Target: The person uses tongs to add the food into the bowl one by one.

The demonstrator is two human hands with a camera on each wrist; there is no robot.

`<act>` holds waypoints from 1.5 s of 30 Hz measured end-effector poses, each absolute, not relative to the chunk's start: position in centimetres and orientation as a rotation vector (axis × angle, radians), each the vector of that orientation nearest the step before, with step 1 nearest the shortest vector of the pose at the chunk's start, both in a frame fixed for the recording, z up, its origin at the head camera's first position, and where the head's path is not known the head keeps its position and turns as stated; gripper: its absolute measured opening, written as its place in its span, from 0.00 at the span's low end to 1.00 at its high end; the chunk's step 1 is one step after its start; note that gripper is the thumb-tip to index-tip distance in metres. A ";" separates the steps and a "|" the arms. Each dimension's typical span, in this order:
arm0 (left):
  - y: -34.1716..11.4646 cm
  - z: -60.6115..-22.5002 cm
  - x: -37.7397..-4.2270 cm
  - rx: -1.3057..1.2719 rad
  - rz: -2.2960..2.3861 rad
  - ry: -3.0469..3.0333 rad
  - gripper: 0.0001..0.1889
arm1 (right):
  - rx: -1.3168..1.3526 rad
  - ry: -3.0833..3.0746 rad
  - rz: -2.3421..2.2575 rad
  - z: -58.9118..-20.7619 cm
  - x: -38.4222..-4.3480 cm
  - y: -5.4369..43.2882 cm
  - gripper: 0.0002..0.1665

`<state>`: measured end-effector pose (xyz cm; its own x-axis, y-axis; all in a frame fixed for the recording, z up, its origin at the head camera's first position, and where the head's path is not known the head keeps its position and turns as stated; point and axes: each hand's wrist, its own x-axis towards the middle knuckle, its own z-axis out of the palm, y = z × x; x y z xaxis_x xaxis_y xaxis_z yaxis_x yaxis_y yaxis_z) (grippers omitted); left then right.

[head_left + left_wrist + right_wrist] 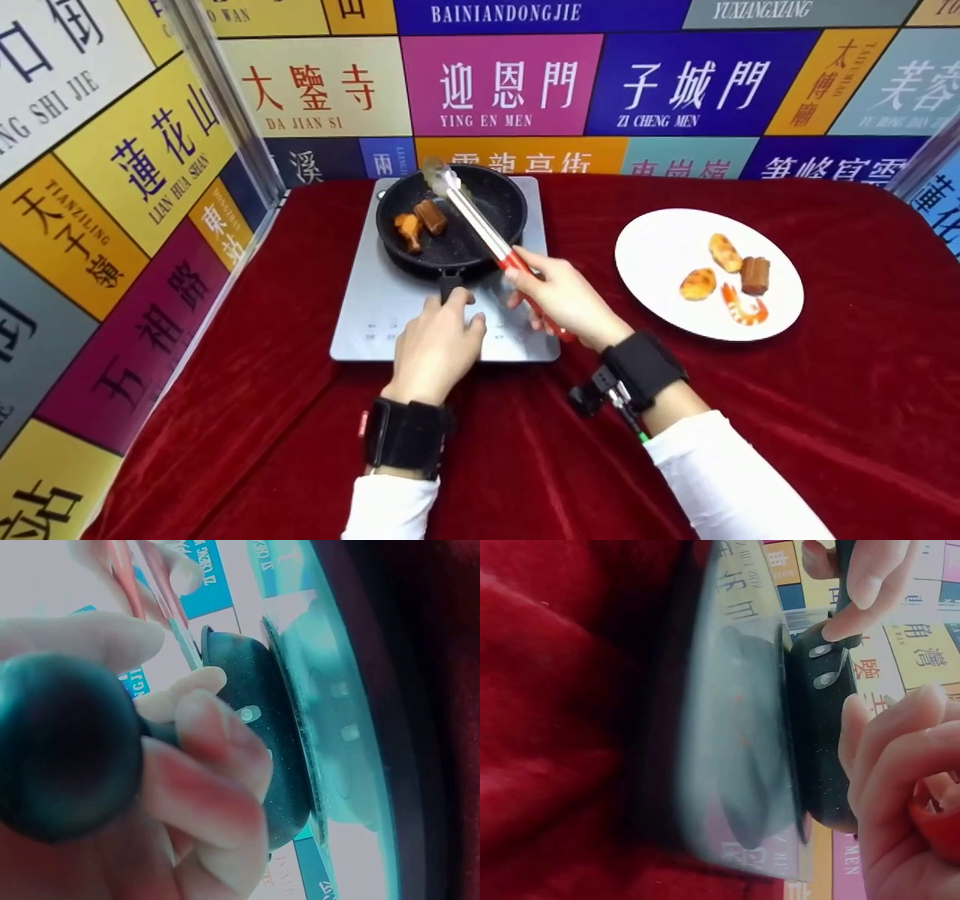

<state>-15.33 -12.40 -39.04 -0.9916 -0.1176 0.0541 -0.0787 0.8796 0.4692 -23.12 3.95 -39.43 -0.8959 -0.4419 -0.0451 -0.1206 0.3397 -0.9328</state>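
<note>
A black frying pan (499, 199) sits on the silver cooktop (364, 322). My left hand (435, 349) grips its black handle (450, 285), whose rounded end (67, 750) fills much of the left wrist view. In my right hand (566, 296) is a pair of metal tongs (480, 226) with red grips (939, 821). The tongs reach across the pan, their pale, blurred tips over its far rim; I cannot tell whether they hold anything. Inside the pan, at the left, lie a browned drumstick (409, 231) and a brown ridged block of food (430, 217).
A white oval plate (652, 251) stands to the right on the red cloth (247, 420). On it are two yellow browned pieces (724, 253), a brown block (754, 276) and a shrimp (742, 307). Colourful lettered panels (502, 86) rise behind and at the left.
</note>
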 end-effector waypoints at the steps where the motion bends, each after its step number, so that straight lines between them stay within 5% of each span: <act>1: -12.4 -39.0 -15.3 0.156 -0.736 -2.967 0.17 | -0.503 2.284 -1.602 -39.6 -22.9 4.1 0.30; 45: -12.1 -39.3 -15.3 0.153 -0.711 -2.955 0.17 | -0.405 1.709 -2.036 -43.9 -17.9 9.0 0.26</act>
<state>-15.33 -12.10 -39.35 -0.9901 -0.1202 0.0720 -0.0744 0.8862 0.4573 -17.92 9.04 -43.94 -0.8563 -0.5128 -0.0614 0.1494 -0.1321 -0.9799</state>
